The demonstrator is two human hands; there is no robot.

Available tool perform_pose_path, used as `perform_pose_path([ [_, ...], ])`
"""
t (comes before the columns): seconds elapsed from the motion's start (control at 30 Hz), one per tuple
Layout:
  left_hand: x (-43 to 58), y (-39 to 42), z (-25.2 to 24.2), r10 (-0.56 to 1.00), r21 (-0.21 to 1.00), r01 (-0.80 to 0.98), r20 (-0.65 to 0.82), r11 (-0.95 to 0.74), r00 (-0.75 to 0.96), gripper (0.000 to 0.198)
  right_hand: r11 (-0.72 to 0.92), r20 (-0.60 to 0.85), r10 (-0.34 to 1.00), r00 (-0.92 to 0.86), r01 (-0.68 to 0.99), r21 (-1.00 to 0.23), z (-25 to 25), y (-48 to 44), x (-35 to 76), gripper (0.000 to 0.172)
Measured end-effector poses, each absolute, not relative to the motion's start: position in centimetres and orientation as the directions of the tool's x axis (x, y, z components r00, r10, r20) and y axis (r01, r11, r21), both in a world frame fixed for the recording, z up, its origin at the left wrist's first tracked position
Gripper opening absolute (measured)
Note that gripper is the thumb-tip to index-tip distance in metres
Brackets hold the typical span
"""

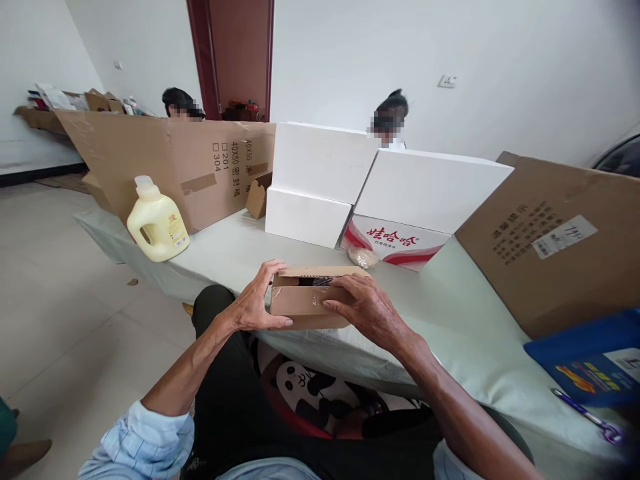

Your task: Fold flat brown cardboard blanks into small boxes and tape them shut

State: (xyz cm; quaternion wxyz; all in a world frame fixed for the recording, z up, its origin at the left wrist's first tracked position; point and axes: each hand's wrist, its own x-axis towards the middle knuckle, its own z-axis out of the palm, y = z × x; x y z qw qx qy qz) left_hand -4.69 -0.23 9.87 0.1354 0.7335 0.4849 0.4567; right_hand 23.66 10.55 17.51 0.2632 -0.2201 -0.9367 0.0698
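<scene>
Our left hand [255, 301] is wrapped round the left end of a small brown cardboard box [303, 308], thumb along the front face and fingers curled over the top edge. Our right hand [371, 311] grips the right end, its fingers stretched along the front and its thumb laid across the top flap. Both hands are closed on the box and neither is free.

The box sits at the near edge of a table under a pale green cloth [450, 300], just above our lap. It is low and oblong, of plain corrugated board with slightly scuffed corners. Its top flaps lie almost flat, leaving a dark slit between them where something shiny glints, possibly tape; we cannot tell for sure.

We judge the work here to be holding the flaps level. It would go best if we kept the left hand steady as an anchor, pressed evenly with the right thumb so the flaps meet squarely, and kept the box fully on the table rather than over its edge.

Further back stand a cream-yellow plastic jug [157, 223], stacked white foam boxes [320, 180] and a red-and-white printed carton [395, 241], well apart from our hands.
</scene>
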Motion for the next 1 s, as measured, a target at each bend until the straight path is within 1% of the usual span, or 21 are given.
perform_pose_path([
  [0.13,-4.5,-0.3,10.5,0.839,0.615,0.616,0.523,-0.492,0.15,0.103,0.858,0.404,0.506,-0.762,0.394,-0.331,17.9,10.1,23.1,0.007],
  [0.27,-4.3,-0.5,10.7,0.832,0.602,0.616,0.528,-0.508,0.17,0.103,0.818,0.378,0.54,-0.752,0.363,-0.447,18.1,9.8,22.7,0.01],
  [0.4,-4.2,-0.7,10.9,0.83,0.592,0.62,0.526,-0.515,0.187,0.103,0.763,0.43,0.588,-0.686,0.293,-0.576,18.0,9.8,22.3,0.016],
  [0.5,-4.1,-0.8,11.1,0.828,0.583,0.625,0.524,-0.519,0.198,0.102,0.779,0.499,0.562,-0.659,0.22,-0.587,17.9,10.0,22.1,0.022],
  [0.6,-4.1,-0.9,11.1,0.833,0.587,0.628,0.518,-0.511,0.194,0.099,0.828,0.574,0.497,-0.651,0.158,-0.538,17.8,10.1,22.0,0.022],
  [0.7,-4.3,-0.9,11.0,0.844,0.596,0.635,0.507,-0.492,0.177,0.095,0.886,0.663,0.4,-0.632,0.081,-0.457,17.6,10.1,21.9,0.015],
  [0.77,-4.4,-0.9,11.0,0.853,0.6,0.646,0.496,-0.472,0.163,0.091,0.926,0.721,0.325,-0.612,0.052,-0.374,17.5,10.1,21.8,0.012],
  [0.87,-4.6,-0.8,10.9,0.868,0.598,0.672,0.475,-0.437,0.141,0.085,0.978,0.784,0.191,-0.59,0.04,-0.207,17.3,9.8,21.9,0.014],
  [0.93,-4.7,-0.8,10.9,0.87,0.59,0.686,0.474,-0.426,0.133,0.082,0.993,0.792,0.114,-0.6,0.04,-0.113,17.1,9.5,22.1,0.017],
  [1.0,-4.7,-0.7,10.8,0.866,0.578,0.694,0.481,-0.429,0.135,0.082,0.998,0.782,0.069,-0.619,0.04,-0.056,16.7,9.4,22.2,0.02],
])
